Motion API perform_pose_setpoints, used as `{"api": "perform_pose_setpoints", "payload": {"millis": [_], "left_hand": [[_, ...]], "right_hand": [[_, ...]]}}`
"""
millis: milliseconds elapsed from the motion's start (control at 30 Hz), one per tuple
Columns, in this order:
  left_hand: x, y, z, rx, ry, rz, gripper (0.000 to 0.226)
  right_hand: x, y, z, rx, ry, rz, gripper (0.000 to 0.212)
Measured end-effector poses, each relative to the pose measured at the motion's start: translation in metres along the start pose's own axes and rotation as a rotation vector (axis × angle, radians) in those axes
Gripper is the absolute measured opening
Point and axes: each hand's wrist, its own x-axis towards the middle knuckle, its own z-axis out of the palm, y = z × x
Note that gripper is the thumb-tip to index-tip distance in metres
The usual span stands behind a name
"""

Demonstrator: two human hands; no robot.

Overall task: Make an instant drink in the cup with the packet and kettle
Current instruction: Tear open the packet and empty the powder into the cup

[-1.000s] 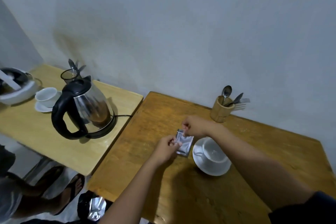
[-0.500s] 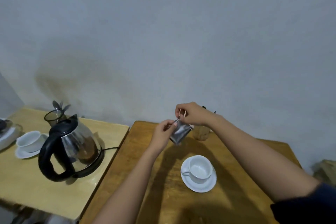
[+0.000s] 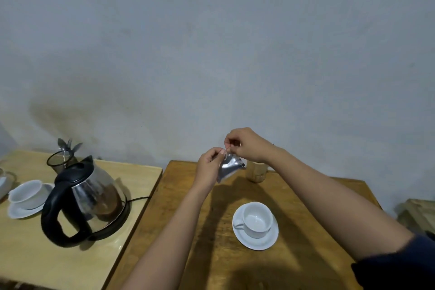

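A small silver packet (image 3: 228,168) hangs in the air above the brown table (image 3: 289,263). My left hand (image 3: 210,164) pinches its top left edge and my right hand (image 3: 247,145) pinches the top corner beside it. Below and to the right, an empty white cup (image 3: 257,219) stands on a white saucer (image 3: 255,240). The glass kettle (image 3: 86,200) with a black handle and lid sits on its base on the lighter table (image 3: 30,261) at the left, out of reach of both hands.
A wooden holder (image 3: 256,173) stands behind the packet, partly hidden by my right arm. On the left table are a second white cup and saucer (image 3: 27,196) and a dark glass with utensils (image 3: 61,160). A wooden crate edge (image 3: 421,214) shows at far right.
Both hands have lifted the packet from the table into the air and now grip its top edge. The camera has tilted up, so the cup sits lower in view.
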Motion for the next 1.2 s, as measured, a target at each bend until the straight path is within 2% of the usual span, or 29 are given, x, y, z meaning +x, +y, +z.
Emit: {"api": "perform_pose_setpoints", "payload": {"millis": [167, 333, 500, 600, 667, 733, 833, 900, 1033, 1133, 1200], "left_hand": [[0.002, 0.002, -0.012, -0.109, -0.035, 0.016, 0.024], [0.004, 0.002, -0.025, -0.110, -0.043, 0.009, 0.026], [0.011, -0.011, -0.050, -0.178, 0.134, -0.074, 0.029], [0.014, -0.020, -0.070, -0.210, 0.208, -0.064, 0.033], [0.016, -0.028, -0.084, -0.227, 0.262, -0.083, 0.033], [0.018, -0.035, -0.096, -0.240, 0.357, -0.111, 0.031], [0.016, -0.040, -0.117, -0.265, 0.498, -0.136, 0.029], [0.011, -0.041, -0.131, -0.257, 0.518, -0.119, 0.029], [-0.002, -0.053, -0.154, -0.192, 0.493, -0.128, 0.023], [-0.017, -0.068, -0.165, -0.165, 0.428, -0.157, 0.022], [-0.028, -0.074, -0.167, -0.151, 0.417, -0.186, 0.020]], "right_hand": [[-0.002, -0.007, 0.008, -0.064, 0.054, -0.152, 0.010], [0.001, -0.010, 0.018, -0.166, 0.073, -0.257, 0.016], [0.003, -0.025, 0.039, -0.351, -0.001, -0.474, 0.029], [0.005, -0.030, 0.047, -0.326, -0.022, -0.514, 0.022], [0.006, -0.031, 0.053, -0.305, -0.033, -0.533, 0.026], [0.004, -0.034, 0.061, -0.283, -0.053, -0.564, 0.031], [0.004, -0.037, 0.077, -0.248, -0.040, -0.595, 0.022], [0.006, -0.034, 0.091, -0.157, -0.033, -0.524, 0.015], [0.007, -0.010, 0.141, 0.067, -0.126, -0.201, 0.007], [0.001, 0.018, 0.191, 0.242, -0.269, 0.110, 0.025], [-0.005, 0.030, 0.218, 0.333, -0.336, 0.289, 0.030]]}}
